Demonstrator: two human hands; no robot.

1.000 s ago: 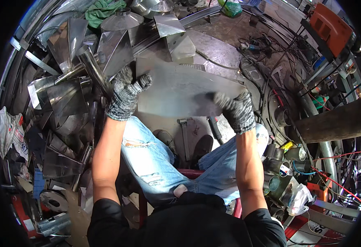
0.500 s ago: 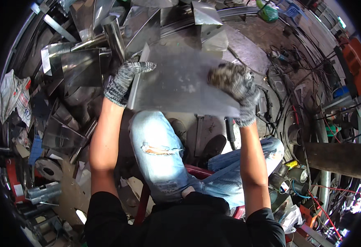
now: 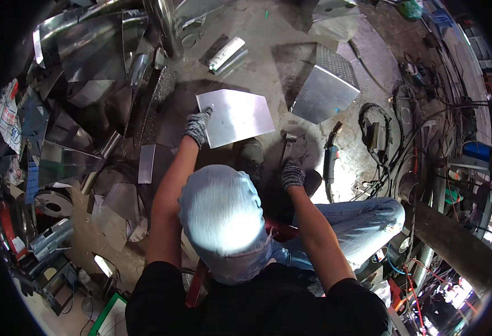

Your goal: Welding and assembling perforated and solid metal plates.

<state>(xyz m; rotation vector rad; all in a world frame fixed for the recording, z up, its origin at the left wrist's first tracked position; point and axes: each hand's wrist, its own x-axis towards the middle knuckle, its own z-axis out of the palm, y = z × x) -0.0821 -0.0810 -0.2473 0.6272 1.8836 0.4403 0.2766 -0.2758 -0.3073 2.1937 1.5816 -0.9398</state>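
Observation:
My left hand [image 3: 197, 127], in a grey knitted glove, grips the left edge of a flat, bright sheet-metal plate [image 3: 237, 119] with angled far corners. The thumb lies on top of the plate, and the fingers beneath are hidden. My right hand [image 3: 293, 175], gloved alike, is closed round the near end of a hammer [image 3: 288, 147] whose head points away from me, low by the floor. Right of that hand a welding torch [image 3: 330, 162] with a black handle lies on the floor. Beyond it stands a bent sheet-metal piece [image 3: 324, 92] with a patterned side.
Stacked sheet-metal parts [image 3: 92, 50] crowd the left side. A short metal channel [image 3: 226, 54] lies on the floor ahead. Black cables [image 3: 394, 140] coil at the right, near a thick beam [image 3: 453, 238]. My shoe [image 3: 250, 159] is just below the plate.
The plate has gone from being held up in both hands to lower down in my left hand alone. My right hand has let go of it and closed on the hammer.

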